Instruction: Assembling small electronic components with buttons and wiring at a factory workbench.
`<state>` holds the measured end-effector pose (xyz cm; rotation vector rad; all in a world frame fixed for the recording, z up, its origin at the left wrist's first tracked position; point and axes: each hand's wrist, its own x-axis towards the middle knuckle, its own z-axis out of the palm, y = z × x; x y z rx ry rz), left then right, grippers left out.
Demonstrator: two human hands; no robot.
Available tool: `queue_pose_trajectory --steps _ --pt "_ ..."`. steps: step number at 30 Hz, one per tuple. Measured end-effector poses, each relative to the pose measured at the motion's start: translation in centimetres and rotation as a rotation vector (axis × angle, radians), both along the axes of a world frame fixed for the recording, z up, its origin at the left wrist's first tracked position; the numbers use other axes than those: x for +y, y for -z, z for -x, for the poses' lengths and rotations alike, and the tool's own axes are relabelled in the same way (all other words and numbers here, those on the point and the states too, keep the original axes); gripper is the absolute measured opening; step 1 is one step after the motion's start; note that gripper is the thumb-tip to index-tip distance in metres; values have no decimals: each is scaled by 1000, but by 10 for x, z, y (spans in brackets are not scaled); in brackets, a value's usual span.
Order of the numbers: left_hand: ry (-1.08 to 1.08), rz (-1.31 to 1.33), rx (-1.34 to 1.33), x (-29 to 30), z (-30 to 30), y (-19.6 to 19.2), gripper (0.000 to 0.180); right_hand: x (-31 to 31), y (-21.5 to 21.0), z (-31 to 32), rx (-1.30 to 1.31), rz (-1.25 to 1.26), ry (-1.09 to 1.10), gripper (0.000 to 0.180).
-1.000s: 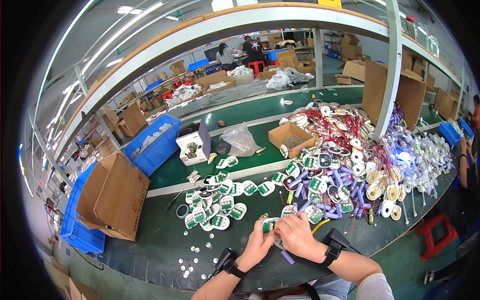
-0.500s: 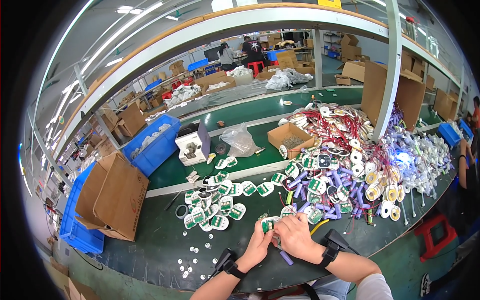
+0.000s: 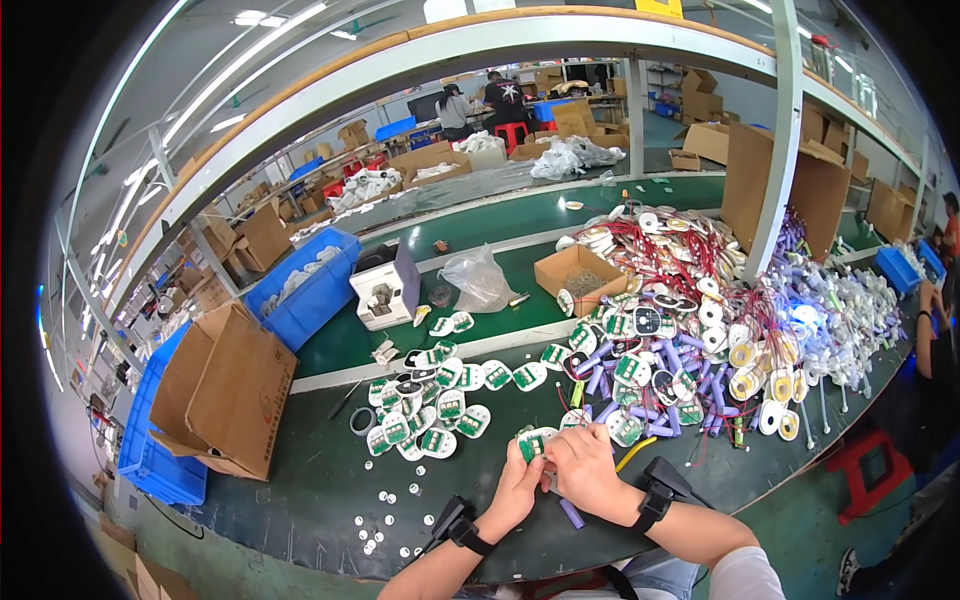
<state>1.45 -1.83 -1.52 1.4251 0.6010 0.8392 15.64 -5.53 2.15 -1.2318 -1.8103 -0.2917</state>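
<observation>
My left hand (image 3: 518, 488) is closed around a white oval housing with a green circuit board (image 3: 531, 446), its board side tilted up. Close against it, my right hand (image 3: 588, 468) has its fingers pinched at the housing's right edge; what is between those fingertips is hidden. Below the hands a purple cylindrical battery cell (image 3: 571, 513) sticks out, and I cannot tell whether it is wired to the housing. Several similar white housings with green boards (image 3: 437, 442) lie heaped to the left of my hands. A yellow strip (image 3: 634, 455) lies beside my right hand.
To the right spreads a large heap of purple cells (image 3: 718, 385), red wires and white parts. Small white discs (image 3: 389, 499) dot the table. Behind stand a small carton of tiny parts (image 3: 548, 276), a white machine (image 3: 398, 300) and a blue bin (image 3: 318, 308). A co-worker's hand (image 3: 930, 300) shows far right.
Both hands have shifted very slightly to the left with the housing, which is turned a little. The heaps on the table look the same.
</observation>
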Motion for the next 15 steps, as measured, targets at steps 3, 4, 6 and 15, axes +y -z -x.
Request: queue_pose_trajectory --steps 3,4,6,15 --pt "-12 -19 -14 -1 0 3 25 0 0 1 16 0 -5 13" --pt "-27 -37 -10 -1 -1 3 24 0 0 1 24 1 -7 12" --pt "-60 -58 12 -1 -3 2 23 2 -2 0 23 -4 -2 13" --pt "-181 -242 204 -1 -1 3 31 4 1 0 10 50 4 19"
